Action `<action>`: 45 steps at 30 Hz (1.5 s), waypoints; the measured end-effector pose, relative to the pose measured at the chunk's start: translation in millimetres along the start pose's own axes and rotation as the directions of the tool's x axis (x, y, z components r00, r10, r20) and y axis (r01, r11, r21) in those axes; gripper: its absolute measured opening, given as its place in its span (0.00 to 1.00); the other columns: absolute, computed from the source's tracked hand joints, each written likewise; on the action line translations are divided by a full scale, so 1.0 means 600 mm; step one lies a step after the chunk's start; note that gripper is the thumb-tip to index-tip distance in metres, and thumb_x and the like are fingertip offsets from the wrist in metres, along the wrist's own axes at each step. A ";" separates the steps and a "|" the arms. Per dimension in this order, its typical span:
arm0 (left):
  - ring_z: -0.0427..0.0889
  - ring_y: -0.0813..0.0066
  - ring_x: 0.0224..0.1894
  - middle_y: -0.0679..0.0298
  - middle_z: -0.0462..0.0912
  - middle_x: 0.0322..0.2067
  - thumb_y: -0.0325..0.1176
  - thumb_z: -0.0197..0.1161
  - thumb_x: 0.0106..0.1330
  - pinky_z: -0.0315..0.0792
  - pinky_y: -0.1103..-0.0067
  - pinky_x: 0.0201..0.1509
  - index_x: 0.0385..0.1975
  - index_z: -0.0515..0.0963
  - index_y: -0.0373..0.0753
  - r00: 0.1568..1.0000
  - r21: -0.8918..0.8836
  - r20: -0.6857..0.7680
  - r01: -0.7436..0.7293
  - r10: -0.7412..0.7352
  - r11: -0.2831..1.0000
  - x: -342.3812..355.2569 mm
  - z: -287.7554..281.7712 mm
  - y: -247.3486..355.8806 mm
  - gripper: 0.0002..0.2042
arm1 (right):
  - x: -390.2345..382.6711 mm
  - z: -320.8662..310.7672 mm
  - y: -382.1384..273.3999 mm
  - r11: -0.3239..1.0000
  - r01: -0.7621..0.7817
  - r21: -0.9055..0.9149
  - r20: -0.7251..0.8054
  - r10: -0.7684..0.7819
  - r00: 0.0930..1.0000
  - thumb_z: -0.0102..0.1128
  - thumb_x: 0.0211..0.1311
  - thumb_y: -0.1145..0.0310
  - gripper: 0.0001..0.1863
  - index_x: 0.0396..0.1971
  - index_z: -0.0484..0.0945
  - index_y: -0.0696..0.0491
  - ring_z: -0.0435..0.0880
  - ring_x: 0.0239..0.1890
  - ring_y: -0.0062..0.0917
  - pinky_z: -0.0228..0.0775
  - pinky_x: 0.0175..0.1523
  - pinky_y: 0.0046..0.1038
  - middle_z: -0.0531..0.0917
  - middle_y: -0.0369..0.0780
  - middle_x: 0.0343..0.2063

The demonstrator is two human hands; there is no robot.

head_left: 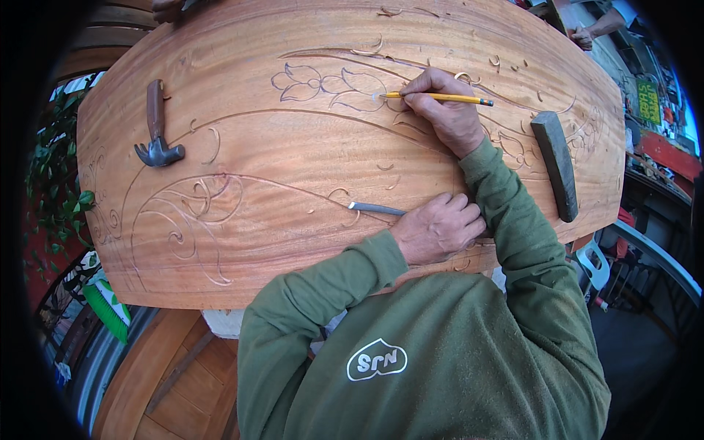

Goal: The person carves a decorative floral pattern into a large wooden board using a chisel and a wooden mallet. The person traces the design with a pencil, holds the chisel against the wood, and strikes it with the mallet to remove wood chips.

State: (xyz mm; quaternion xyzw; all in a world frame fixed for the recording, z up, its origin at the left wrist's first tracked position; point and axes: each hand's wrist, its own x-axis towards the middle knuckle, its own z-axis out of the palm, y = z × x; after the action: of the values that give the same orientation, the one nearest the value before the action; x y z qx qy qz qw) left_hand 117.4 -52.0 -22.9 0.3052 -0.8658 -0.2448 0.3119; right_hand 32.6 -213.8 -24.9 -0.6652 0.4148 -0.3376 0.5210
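Before you on the panel (pixel 315 251), the hammer (pixel 155 134) lay left of your hands (pixel 446 117), the block (pixel 555 166) right of them.

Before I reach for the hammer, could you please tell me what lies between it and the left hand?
The head view shows carved curves, wood shavings and the gray tool sticking out from under the left hand.

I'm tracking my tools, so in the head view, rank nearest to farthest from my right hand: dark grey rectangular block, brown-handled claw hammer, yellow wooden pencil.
1. Yellow pencil, held in the right hand.
2. Grey block, to its right.
3. Claw hammer, far to its left.
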 end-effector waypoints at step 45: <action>0.80 0.69 0.35 0.66 0.76 0.33 0.53 0.70 0.66 0.76 0.72 0.39 0.51 0.80 0.43 0.999 0.098 -0.034 -0.014 0.017 0.995 0.014 -0.026 0.019 0.23 | -0.363 -0.150 -0.100 0.470 -0.403 -0.786 -0.386 0.137 0.912 0.75 0.65 0.52 0.20 0.48 0.84 0.50 0.84 0.27 0.38 0.74 0.32 0.41 0.84 0.42 0.33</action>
State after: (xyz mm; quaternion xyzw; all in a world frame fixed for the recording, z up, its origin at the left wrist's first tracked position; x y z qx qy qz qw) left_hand 118.6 -53.4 -2.2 0.3177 -0.8734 -0.1943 0.3137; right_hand -127.9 -47.3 50.5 -0.7063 0.6931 -0.0898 0.1130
